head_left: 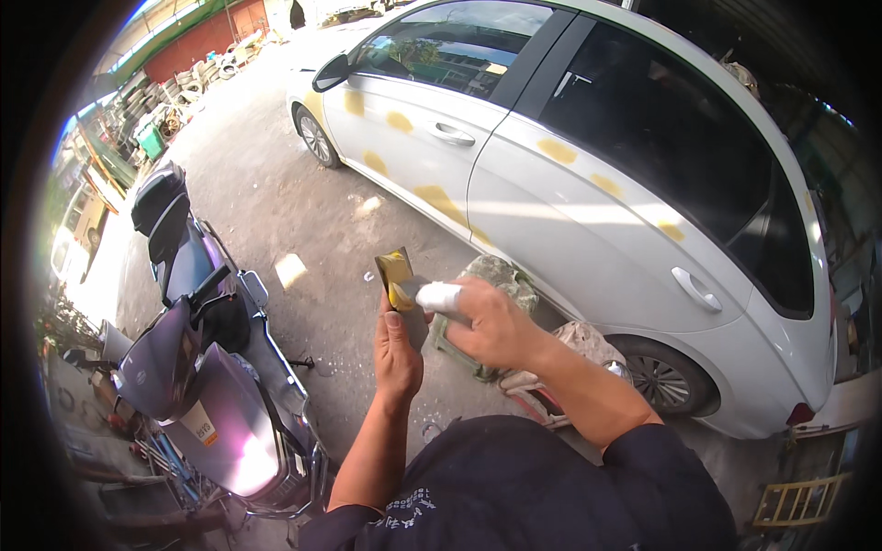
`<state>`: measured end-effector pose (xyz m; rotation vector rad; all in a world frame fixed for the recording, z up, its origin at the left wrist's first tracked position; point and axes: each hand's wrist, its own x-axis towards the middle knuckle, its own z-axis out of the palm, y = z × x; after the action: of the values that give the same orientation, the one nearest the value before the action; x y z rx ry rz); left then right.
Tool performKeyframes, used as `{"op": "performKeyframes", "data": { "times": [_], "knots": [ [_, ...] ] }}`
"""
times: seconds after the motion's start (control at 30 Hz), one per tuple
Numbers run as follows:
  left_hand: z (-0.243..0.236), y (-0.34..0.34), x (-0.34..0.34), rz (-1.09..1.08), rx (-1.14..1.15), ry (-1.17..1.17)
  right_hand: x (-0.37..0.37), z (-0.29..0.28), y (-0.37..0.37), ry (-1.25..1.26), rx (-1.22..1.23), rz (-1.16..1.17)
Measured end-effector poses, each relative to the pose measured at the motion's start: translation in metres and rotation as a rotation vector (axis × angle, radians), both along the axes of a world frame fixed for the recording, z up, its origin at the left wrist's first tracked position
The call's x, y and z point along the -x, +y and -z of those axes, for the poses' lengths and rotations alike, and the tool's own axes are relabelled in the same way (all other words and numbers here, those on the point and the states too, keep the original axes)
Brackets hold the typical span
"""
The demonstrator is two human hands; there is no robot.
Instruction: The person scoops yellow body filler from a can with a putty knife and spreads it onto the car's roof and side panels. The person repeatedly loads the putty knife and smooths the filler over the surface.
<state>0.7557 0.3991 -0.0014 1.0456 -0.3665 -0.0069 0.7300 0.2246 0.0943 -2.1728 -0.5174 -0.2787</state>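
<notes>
In front of my body, my left hand is closed around a flat filler board. Yellow body filler lies smeared over the board. My right hand is closed on a putty knife, whose blade meets the filler. Something white covers the front of that hand; whether it is a wrapped finger or the knife's handle is unclear. Beyond my hands stands a white car with several yellow filler patches on its doors and front fender.
A purple scooter is parked close on my left. By the car's rear wheel sit a cloth-covered seat and a greenish bundle. Piled tyres and a green bin stand far left. A yellow rack is at lower right.
</notes>
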Motion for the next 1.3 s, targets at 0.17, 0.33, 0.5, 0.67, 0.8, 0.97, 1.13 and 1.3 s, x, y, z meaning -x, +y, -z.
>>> {"op": "performKeyframes", "data": {
  "times": [0.17, 0.33, 0.5, 0.67, 0.8, 0.97, 1.13, 1.3],
  "knots": [
    [-0.006, 0.034, 0.000, 0.528, 0.351, 0.470, 0.016, -0.022, -0.014, -0.405, -0.072, -0.169],
    [-0.009, 0.034, 0.006, 0.945, 0.519, 0.314, -0.009, -0.006, -0.037, -0.306, -0.044, -0.359],
    [-0.025, 0.029, 0.009, 0.876, 0.489, 0.280, -0.016, 0.016, -0.051, -0.125, -0.312, -0.281],
    [-0.038, 0.025, 0.007, 0.397, 0.329, 0.135, 0.014, 0.029, -0.051, 0.509, -1.106, -0.269],
    [-0.029, 0.004, 0.009, 0.182, 0.146, -0.065, 0.017, 0.054, -0.019, 0.798, -1.088, -0.172],
    [-0.020, 0.008, 0.005, 0.036, -0.317, -0.301, -0.008, 0.047, -0.023, 0.743, -1.232, -0.341],
    [-0.020, 0.031, 0.003, 0.465, -0.123, 0.059, -0.003, -0.005, -0.043, 0.324, -1.193, -0.482],
    [-0.015, 0.036, 0.009, 0.866, 0.498, 0.327, 0.008, -0.016, -0.032, 0.076, -0.489, -0.575]
  ]
}}
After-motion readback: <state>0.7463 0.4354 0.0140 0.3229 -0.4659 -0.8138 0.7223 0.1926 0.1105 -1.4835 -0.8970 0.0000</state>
